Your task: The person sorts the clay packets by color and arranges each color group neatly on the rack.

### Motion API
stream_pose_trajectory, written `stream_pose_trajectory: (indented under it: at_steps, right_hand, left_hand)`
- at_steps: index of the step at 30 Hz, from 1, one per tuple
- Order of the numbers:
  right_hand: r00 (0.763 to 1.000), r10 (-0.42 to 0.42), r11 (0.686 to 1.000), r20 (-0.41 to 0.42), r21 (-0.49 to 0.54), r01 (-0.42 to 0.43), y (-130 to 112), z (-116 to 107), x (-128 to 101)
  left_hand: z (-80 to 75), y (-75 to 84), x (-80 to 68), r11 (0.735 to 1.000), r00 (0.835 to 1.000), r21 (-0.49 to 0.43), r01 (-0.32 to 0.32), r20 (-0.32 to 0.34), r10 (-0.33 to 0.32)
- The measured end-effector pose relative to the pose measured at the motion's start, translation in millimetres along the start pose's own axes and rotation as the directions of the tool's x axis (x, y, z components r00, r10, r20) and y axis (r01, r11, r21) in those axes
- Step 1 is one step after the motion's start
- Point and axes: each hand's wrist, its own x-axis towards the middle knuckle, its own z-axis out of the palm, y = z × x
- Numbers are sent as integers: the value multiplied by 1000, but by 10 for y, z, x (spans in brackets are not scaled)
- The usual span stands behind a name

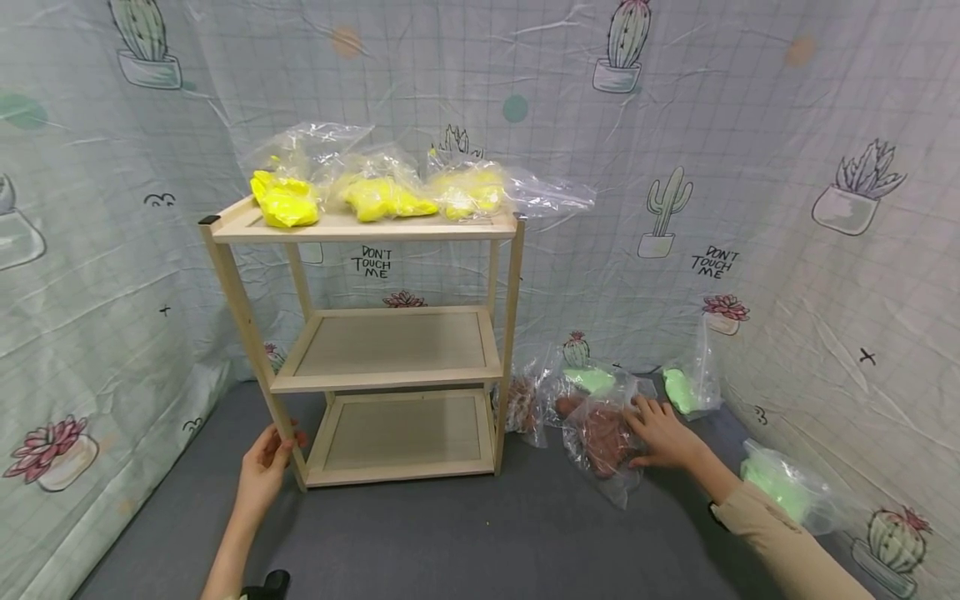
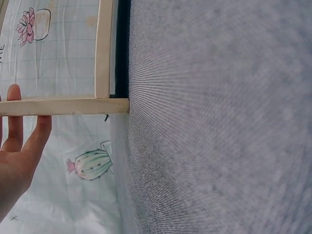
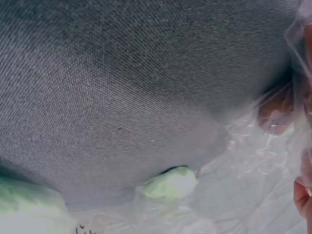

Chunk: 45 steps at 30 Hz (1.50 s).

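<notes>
Here, the left hand point(image 1: 264, 467) curls its fingers around the front left leg of the wooden three-tier shelf point(image 1: 375, 350). The right hand point(image 1: 663, 433) rests with fingers spread, nearly straight, on a clear bag of brown pieces point(image 1: 600, 437) lying on the grey floor point(image 1: 465, 533) just right of the shelf.

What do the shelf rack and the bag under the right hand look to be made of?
Shelf rack: pale unfinished wood, matte, faint grain visible. Brown bag under the right hand: thin clear plastic film, glossy and crinkled; its brown contents look soft, possibly clay.
</notes>
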Motion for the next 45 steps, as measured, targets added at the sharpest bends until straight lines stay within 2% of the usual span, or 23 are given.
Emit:
stream_pose_trajectory:
  at_steps: [4,10,18,23,26,33,41,45]
  right_hand:
    - [999,-30,999,-17,15,30,-3,-55,-9]
    - [990,-94,996,-109,-5,94,-13,-91,-39]
    - [949,-163,986,-271,-69,150,-43,-122,-103]
    - [940,-174,985,-294,-34,171,-23,-122,-141]
    - [935,-175,985,-309,-58,166,-12,-128,-158]
    - [915,-171,979,-367,-164,117,-43,-210,-149]
    - [901,-133,988,-414,-122,90,-62,-327,-144]
    - [890,-104,991,-443,-123,55,-78,-375,-141]
  left_hand:
    - [5,1,4,1000,1000,-15,5,2,-5]
    - [-4,9,2,1000,1000,2,12,11,-12]
    - [2,1,-1,998,1000,52,28,8,-28]
    - [-4,15,-5,996,999,78,32,7,-32]
    - [-6,9,-4,993,999,107,42,6,-43]
    - [-2,8,-8,994,999,98,41,9,-42]
    - [3,14,-5,997,1000,72,17,8,-18]
    - [0,6,-1,998,1000,48,29,-2,-28]
